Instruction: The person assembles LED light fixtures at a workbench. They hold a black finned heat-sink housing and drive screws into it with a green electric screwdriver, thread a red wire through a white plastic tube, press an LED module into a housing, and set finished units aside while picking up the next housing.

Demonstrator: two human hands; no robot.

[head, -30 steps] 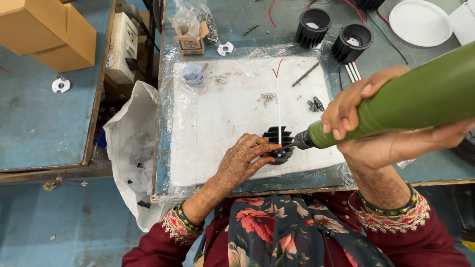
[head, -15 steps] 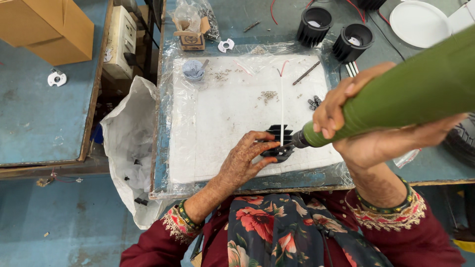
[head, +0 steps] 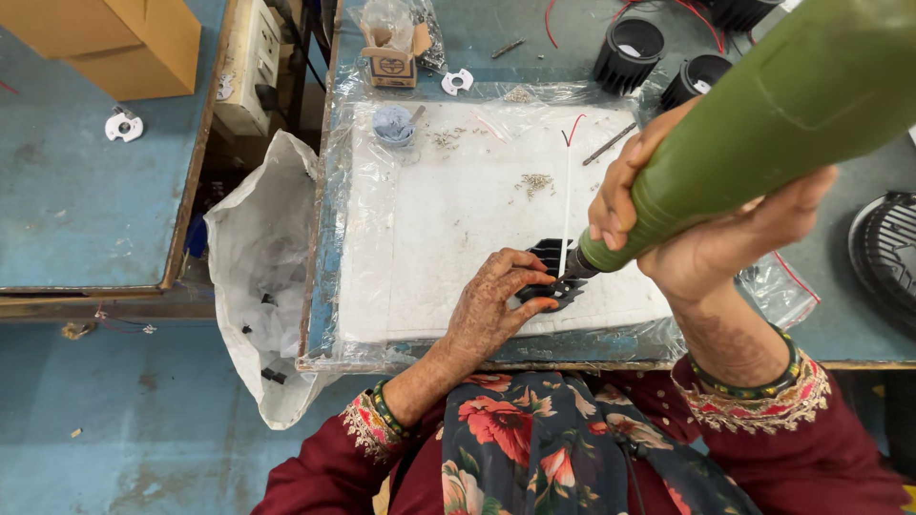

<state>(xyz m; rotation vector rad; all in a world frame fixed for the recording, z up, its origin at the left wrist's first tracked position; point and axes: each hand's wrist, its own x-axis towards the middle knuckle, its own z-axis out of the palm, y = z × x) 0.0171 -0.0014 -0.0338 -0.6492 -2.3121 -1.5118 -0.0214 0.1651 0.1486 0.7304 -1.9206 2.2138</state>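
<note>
Two hands meet at one small black finned heat sink (head: 551, 277), which sits on the white mat (head: 448, 229) near the mat's front edge, just in from the bench (head: 863, 315) lip; every place below is told from that heat sink.

Left hand (head: 491, 310) lies on the near-left side of it, palm down; its fingers (head: 525, 286) are curled narrow and pinch the finned rim from the left and front, so the part is held flat against the mat.

Right hand (head: 701, 238) is to the right and a little above, wrapped tight around the green driver (head: 754, 124); the driver's long axis runs from the upper right down to the lower left, and its dark tip touches the right side of the heat sink, just beside the left fingertips; how the bit seats in the part cannot be made out.

From the heat sink a thin white wire (head: 567, 205) rises straight away toward the far side, ending in a short red curl; it stands just left of the driver's nose, apart from it.

Farther off: a scatter of small screws (head: 536, 181) beyond the heat sink on the mat; two larger black housings (head: 658, 62) far beyond and to the right; a small carton (head: 392, 59) far beyond and to the left; a white bag (head: 262, 277) hanging well to the left, off the bench edge.

Of the two hands, the left is the nearer, in contact; the right reaches the part only through the tool.
</note>
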